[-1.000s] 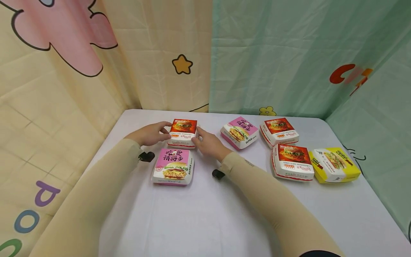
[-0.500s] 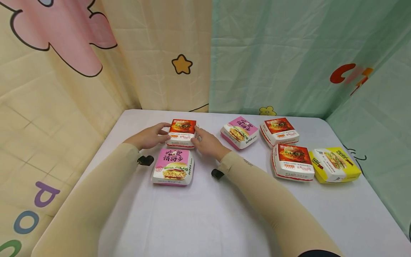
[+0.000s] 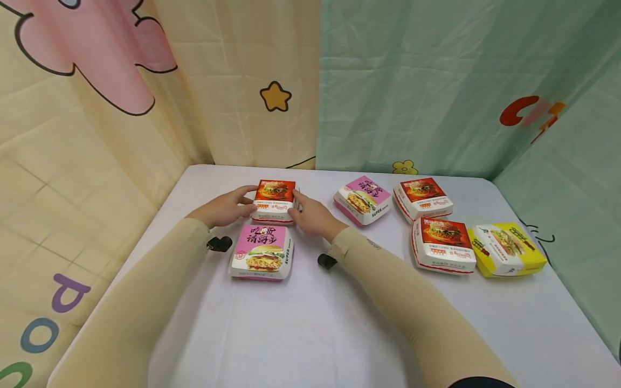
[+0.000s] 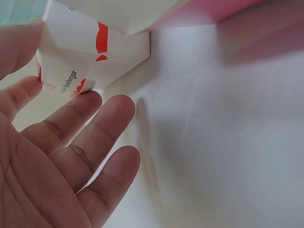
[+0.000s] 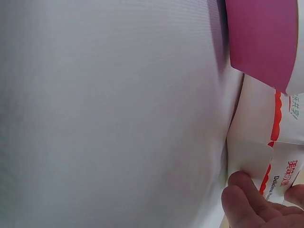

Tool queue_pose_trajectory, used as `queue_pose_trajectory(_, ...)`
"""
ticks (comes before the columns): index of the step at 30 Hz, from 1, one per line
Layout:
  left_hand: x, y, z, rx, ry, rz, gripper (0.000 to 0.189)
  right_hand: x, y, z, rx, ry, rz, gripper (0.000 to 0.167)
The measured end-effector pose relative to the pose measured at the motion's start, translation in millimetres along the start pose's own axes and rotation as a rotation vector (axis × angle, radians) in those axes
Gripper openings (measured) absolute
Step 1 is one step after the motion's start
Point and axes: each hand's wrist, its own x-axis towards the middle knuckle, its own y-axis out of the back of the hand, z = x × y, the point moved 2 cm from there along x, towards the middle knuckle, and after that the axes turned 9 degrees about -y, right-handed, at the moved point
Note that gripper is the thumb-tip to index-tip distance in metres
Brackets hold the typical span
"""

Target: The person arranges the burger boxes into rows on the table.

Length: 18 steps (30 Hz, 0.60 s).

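A burger box with a red top (image 3: 274, 202) sits near the table's back edge, between both hands. My left hand (image 3: 225, 207) touches its left side with thumb and fingertips; in the left wrist view the other fingers (image 4: 111, 121) are spread and fairly straight. On the opposite side, the fingertips of my right hand (image 3: 314, 216) rest against the box, its white side wall (image 5: 254, 154) showing in the right wrist view. Just in front of it lies a pink burger box (image 3: 262, 252), its back edge close to the red-topped one.
Toward the right stand another pink burger box (image 3: 362, 200), two more red-topped boxes, one behind (image 3: 423, 198) and one in front (image 3: 443, 245), and a yellow box (image 3: 506, 249). The white-covered table (image 3: 291, 334) is bounded by curtains (image 3: 412, 86) at the back and sides.
The red-topped box between my hands has shifted slightly left, and both hands have moved with it. The other boxes stay where they were.
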Motion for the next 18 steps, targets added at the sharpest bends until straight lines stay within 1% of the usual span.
queue_pose_trajectory(6,-0.3,0.8,-2.3,0.014,0.012,-0.002,0.073,0.8,-0.8,-0.3,0.018,0.004,-0.001,0.071)
queue_pose_trajectory(18,2.3,0.4,-7.5,0.008,0.019,-0.007,0.073,4.2,-0.8,0.2,0.008,-0.005,-0.014,0.071)
